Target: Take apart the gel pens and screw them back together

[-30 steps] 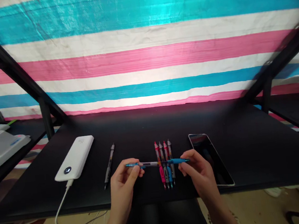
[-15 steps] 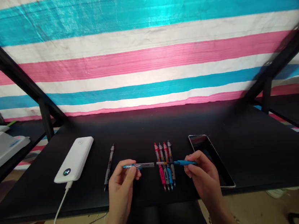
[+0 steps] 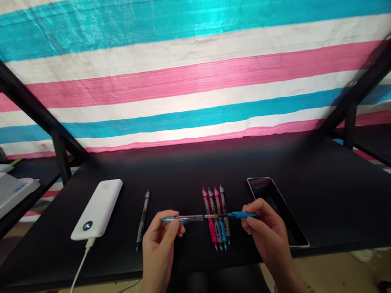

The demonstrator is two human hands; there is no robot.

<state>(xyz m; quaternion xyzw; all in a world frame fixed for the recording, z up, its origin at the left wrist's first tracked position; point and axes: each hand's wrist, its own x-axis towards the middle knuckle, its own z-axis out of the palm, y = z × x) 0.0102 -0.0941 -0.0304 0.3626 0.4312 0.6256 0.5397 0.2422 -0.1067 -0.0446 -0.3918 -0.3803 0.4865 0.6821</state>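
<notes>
Between thumb and fingers, my left hand (image 3: 163, 236) pinches a clear pen barrel (image 3: 192, 218) with a light blue end, its open end pointing right. My right hand (image 3: 263, 221) pinches a blue pen part (image 3: 239, 214) with a thin refill (image 3: 213, 216) sticking out to the left. The refill's tip and the barrel's open end face each other, nearly touching. Below and behind them, several pens (image 3: 217, 231) with pink, grey and blue grips lie side by side on the black table. One grey pen (image 3: 143, 222) lies apart, left of my left hand.
A white power bank (image 3: 98, 208) with a cable lies on the table (image 3: 183, 164) at the left. A phone (image 3: 277, 207) lies partly behind my right hand. Black frame bars rise on both sides; a striped sheet hangs behind.
The barrel in my left hand has shifted slightly right, and the gap between it and the refill has narrowed. Both hands keep their grip.
</notes>
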